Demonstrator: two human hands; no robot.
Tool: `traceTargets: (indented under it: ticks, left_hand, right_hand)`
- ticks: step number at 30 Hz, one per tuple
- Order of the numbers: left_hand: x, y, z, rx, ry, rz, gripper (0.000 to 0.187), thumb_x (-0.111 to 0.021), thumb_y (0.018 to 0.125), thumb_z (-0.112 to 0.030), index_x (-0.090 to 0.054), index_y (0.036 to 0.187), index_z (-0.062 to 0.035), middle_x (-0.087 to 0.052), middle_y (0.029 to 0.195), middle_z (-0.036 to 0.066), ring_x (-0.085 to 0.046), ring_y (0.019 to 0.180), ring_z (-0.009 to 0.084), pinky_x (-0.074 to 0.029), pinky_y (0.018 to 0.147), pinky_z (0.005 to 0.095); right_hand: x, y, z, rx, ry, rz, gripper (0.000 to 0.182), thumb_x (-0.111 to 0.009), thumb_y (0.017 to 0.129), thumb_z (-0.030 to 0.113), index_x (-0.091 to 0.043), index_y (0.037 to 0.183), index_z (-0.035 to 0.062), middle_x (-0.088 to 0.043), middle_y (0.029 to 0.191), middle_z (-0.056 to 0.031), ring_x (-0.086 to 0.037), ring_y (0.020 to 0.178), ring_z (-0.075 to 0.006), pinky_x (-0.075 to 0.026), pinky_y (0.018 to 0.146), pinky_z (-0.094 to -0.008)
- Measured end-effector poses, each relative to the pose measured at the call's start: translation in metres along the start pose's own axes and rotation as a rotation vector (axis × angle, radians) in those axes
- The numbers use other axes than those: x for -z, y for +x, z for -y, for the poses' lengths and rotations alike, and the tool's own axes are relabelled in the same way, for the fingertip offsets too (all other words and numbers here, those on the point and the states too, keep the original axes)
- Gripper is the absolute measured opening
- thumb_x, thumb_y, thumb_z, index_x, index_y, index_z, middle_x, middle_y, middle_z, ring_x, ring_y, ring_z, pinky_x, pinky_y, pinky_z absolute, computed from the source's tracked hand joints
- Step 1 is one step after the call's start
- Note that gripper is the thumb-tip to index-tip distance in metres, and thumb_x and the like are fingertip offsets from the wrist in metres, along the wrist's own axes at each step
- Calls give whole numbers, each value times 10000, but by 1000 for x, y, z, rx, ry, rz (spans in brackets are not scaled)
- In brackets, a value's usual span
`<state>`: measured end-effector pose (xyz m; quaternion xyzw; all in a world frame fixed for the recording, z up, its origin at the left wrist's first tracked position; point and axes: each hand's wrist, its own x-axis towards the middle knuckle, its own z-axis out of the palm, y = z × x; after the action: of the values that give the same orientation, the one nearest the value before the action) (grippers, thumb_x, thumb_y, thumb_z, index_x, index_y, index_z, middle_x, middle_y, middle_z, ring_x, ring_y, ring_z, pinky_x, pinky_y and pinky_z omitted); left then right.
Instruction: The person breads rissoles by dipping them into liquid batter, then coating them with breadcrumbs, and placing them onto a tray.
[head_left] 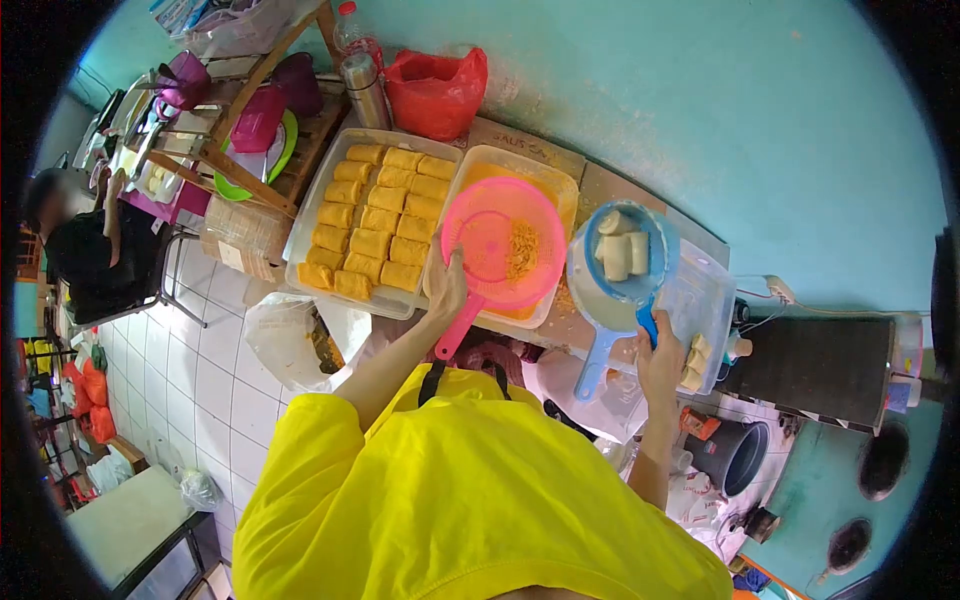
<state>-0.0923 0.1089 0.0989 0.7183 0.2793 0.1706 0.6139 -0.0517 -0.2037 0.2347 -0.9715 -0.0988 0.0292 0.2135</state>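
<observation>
My left hand [446, 279] grips the left rim of a pink strainer [490, 215] with orange crumbs inside, held over a tray of orange crumbs [562, 190]. In my right hand [658, 350] is the handle of a blue strainer [658, 262] holding several pale rolls [620, 255]. It sits above a light blue handled bowl [592, 305] of pale liquid. To the left, a clear tray [303, 238] holds rows of orange-coated rolls [380, 219]. At the right, more pale rolls [697, 362] lie in a clear container [712, 290].
Behind the trays stand a red plastic bag [436, 92] and a metal flask [366, 90]. A wooden rack [215, 150] is at the left, with a seated person [85, 240] beyond it. An open white bag [285, 345] hangs below the left tray. A dark bucket [735, 457] is lower right.
</observation>
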Motion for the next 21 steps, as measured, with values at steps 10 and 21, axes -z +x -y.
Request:
traceTargets:
  ticks: [10,21]
  left_hand:
    - [106,-33,7,113,-174,-363,495,-374,942,-368,-464,1250,8,-485,1257,153,-417,1206,260,-289,1036,359]
    - [295,-147,59,104,327,-1234,621,-626,760,-224,-396,1324,-100,-500,1061,143,-474,1029,303,-386,916,393]
  right_hand:
    - [-93,41,32,337,-340,-74,214,-545,830,111,-570,1041,137,-561,965,-73,-611,804,-274,-488,666,-363]
    - [-141,47,61,364,-375,-126,228,-639,781,251,-557,968,150,-502,972,-93,-578,871,-283,-474,673,-409]
